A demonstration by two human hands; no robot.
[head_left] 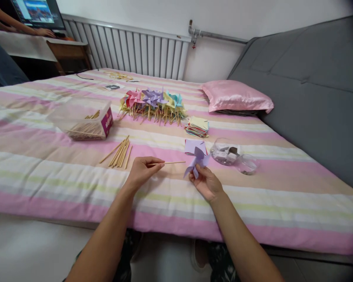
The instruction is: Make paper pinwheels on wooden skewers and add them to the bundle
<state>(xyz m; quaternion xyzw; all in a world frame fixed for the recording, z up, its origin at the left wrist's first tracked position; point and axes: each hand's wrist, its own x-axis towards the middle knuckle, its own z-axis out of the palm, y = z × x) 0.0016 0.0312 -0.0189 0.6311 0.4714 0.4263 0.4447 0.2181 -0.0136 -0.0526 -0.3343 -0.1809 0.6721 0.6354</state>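
My left hand (145, 171) pinches a thin wooden stick (175, 162), which points right, toward the other hand. Between the fingers of my right hand (207, 182) is a purple paper pinwheel (198, 159) with folded blades. The stick's tip ends just short of the pinwheel. Behind the pinwheel lies a small stack of purple paper squares (193, 146). Several loose sticks (119, 153) rest on the bedspread left of my left hand. To the right of the pinwheel are a clear round container (225, 152) with small contents and a smaller clear dish (248, 164).
A clear plastic box (79, 115) of sticks stands at the left. Finished pinwheels (151, 100) lie grouped farther back, near a pile of coloured paper squares (197, 126). A pink pillow (237, 96) leans by the grey headboard (306, 74). Another person's hand (45, 32) rests at a desk.
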